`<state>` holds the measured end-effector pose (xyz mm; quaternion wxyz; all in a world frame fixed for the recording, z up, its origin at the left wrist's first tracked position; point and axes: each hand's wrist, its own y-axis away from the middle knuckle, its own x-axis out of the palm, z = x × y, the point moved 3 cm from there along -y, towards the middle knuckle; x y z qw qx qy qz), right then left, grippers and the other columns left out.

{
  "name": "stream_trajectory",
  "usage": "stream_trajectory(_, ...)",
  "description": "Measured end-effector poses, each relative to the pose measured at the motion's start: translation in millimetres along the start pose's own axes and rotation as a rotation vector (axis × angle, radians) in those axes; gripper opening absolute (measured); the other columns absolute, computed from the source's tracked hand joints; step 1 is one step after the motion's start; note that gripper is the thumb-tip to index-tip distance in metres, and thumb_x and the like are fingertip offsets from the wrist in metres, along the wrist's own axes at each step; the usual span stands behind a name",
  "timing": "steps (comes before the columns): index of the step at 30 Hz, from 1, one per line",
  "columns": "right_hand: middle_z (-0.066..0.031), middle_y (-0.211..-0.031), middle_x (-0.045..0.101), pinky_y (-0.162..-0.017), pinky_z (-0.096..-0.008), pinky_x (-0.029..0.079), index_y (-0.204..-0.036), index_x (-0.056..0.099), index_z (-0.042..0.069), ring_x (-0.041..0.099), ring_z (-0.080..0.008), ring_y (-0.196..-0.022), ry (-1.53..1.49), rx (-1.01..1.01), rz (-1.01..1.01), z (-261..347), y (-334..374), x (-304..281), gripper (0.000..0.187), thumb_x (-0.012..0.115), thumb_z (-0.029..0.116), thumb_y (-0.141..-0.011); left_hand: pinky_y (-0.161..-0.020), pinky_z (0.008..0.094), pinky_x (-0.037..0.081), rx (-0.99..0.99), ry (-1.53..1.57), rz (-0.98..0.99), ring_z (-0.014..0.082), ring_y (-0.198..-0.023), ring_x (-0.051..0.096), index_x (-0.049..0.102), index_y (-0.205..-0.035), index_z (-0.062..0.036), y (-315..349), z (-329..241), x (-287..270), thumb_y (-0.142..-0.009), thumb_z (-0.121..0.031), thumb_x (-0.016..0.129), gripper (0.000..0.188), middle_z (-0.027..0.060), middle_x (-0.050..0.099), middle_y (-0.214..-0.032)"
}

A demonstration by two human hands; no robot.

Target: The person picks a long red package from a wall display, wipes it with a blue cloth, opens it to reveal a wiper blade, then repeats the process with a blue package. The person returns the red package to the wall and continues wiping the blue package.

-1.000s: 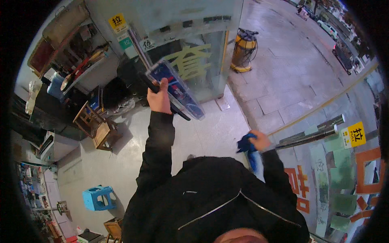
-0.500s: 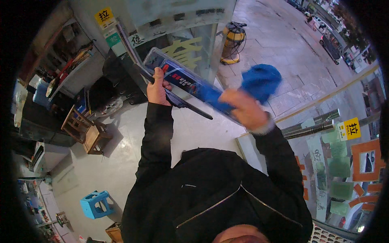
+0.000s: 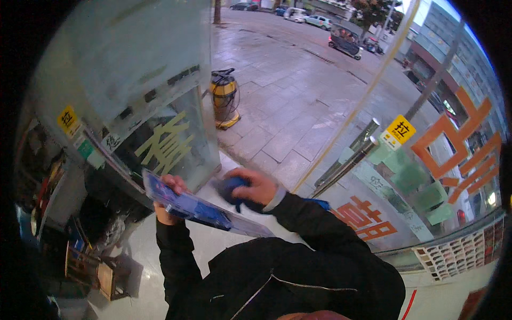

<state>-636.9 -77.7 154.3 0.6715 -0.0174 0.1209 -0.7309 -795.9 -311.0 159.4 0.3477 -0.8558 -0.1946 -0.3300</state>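
Note:
In my left hand [image 3: 166, 213] is a long, narrow clear plastic case [image 3: 200, 209] with a blue printed insert. The fingers wrap round its left end, and the case slants down to the right in front of my chest. My right hand [image 3: 257, 189], slightly smeared by motion, is closed on a dark blue cloth [image 3: 232, 188]. The cloth is bunched at the fingers, just above the right half of the case; whether they touch I cannot tell. A small bright blue patch [image 3: 320, 204] shows beyond my right forearm, its kind unclear.
A glass door [image 3: 176, 144] stands at the left, and a glass panel with metal handles [image 3: 346, 168] at the right. Between them, on outdoor paving, stands a yellow and black vacuum cleaner [image 3: 224, 98]. A wooden chair [image 3: 104, 274] is at lower left. Vehicles line the street beyond.
My view has turned toward the doorway and street. Both hands with the case and cloth now appear lower in view. The right hand has drawn the cloth in close; a black strip under the case no longer shows.

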Motion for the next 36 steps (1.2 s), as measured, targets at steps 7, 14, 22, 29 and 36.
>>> stream_trajectory(7, -0.0028, -0.109, 0.069, -0.093, -0.032, 0.052, -0.13, 0.066, 0.004, 0.063, -0.0129, -0.102, 0.013, 0.225, 0.604, 14.1, -14.9, 19.2, 0.07, 0.096, 0.038, -0.076, -0.077, 0.0395, 0.053, -0.15, -0.16, 0.281, 0.0284, -0.083, 0.063, 0.067, -0.094, -0.0055, -21.9, 30.5, 31.9, -0.101, -0.028, 0.064, 0.024, 0.0136, 0.067, -0.088)
stream_trajectory(14, -0.0006, -0.093, 0.068, -0.079, -0.0321, 0.051, -0.111, 0.071, 0.005, 0.062, -0.0123, -0.087, 0.051, 0.036, 0.37, 14.4, -7.1, -0.5, 0.048, 0.095, 0.03, -0.079, -0.064, 0.0274, 0.054, -0.23, -0.332, -0.309, 0.0119, -0.101, 0.066, 0.053, -0.145, -0.0046, -1.6, 35.7, 30.0, -0.101, -0.054, 0.065, 0.067, 0.0065, 0.069, -0.107)
stream_trajectory(22, -0.0141, -0.09, 0.066, -0.076, -0.0381, 0.05, -0.1, 0.068, 0.001, 0.063, -0.0282, -0.083, 0.632, -0.085, -0.03, 30.1, -4.3, -22.0, 0.037, 0.088, 0.028, -0.084, -0.055, 0.0289, 0.03, -0.168, -0.346, -0.398, 0.0099, -0.056, 0.034, 0.051, -0.1, -0.013, 7.5, 53.7, -7.7, -0.102, -0.028, 0.069, 0.024, -0.0047, 0.04, -0.07)
stream_trajectory(29, -0.011, -0.097, 0.071, -0.085, -0.0355, 0.053, -0.105, 0.07, 0.003, 0.069, -0.0239, -0.094, 0.49, -0.016, 0.104, 48.8, 0.1, -2.8, 0.032, 0.084, 0.026, -0.088, -0.069, 0.0272, 0.044, -0.258, -0.48, -0.547, 0.0091, -0.075, 0.052, 0.062, -0.1, -0.0116, 5.8, 45.4, -24.3, -0.106, -0.036, 0.065, 0.026, -0.005, 0.056, -0.086)
stream_trajectory(36, -0.0118, -0.124, 0.066, -0.101, -0.0317, 0.049, -0.129, 0.067, 0.011, 0.063, -0.02, -0.109, 0.438, -0.44, -0.325, 121.7, -43.6, 20.4, 0.039, 0.078, 0.027, -0.096, -0.068, 0.0306, 0.035, -0.294, -0.371, -0.486, 0.0114, -0.072, 0.044, 0.058, -0.097, -0.0147, 2.1, 54.4, -11.0, -0.102, -0.04, 0.07, 0.029, -0.0048, 0.048, -0.078)
